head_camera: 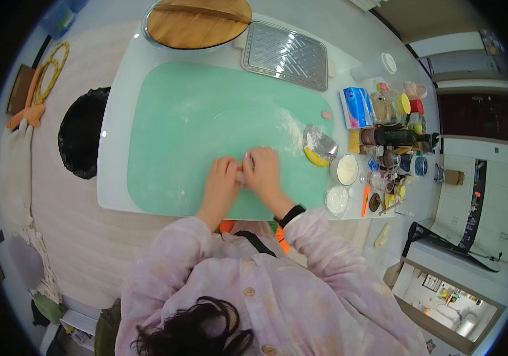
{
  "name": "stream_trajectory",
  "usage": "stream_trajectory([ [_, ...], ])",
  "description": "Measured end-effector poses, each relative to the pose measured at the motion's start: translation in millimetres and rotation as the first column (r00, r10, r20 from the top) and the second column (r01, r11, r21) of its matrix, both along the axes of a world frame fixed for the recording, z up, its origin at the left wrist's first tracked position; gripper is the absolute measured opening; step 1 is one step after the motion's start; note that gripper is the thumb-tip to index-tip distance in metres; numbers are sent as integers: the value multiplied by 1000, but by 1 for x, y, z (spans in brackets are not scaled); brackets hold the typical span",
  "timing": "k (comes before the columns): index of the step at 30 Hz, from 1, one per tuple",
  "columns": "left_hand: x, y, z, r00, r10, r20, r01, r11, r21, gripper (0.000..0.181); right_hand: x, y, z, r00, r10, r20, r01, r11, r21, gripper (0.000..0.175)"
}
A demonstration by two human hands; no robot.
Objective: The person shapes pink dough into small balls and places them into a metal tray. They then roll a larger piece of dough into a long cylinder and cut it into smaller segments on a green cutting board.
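My left hand (223, 180) and my right hand (262, 171) meet at the near part of a green silicone mat (182, 129). Between their fingers is a small pale pink lump, apparently dough (240, 178), mostly covered by the fingers. The mat carries smears of white flour (291, 122). Right of my hands lies a metal dough scraper (320, 143) with a yellow grip, its blade dusted with flour. A little pink piece (326, 115) rests near the mat's right edge.
At the right stand a bowl of white powder (347, 170), a second bowl (337, 200), a tissue pack (357, 107) and several jars and bottles (398, 137). Behind the mat are a metal tray (286, 54) and a wooden lid (198, 24). A black-lined bin (83, 133) stands left.
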State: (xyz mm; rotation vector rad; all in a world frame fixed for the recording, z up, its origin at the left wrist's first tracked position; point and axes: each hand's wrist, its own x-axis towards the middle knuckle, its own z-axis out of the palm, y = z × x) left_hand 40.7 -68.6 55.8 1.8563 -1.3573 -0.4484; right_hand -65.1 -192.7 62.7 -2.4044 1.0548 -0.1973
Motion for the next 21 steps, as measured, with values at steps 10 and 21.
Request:
stream_trajectory([
  [10,52,-59,-13,994,71,84,-76,995,57,38,55,-20,-50,956,-138,261,220,922,-319,12],
  [21,52,-73,-19,979,-64,191,58,998,35,28,67,-57,-40,912,-243,331,207,968,141,14],
])
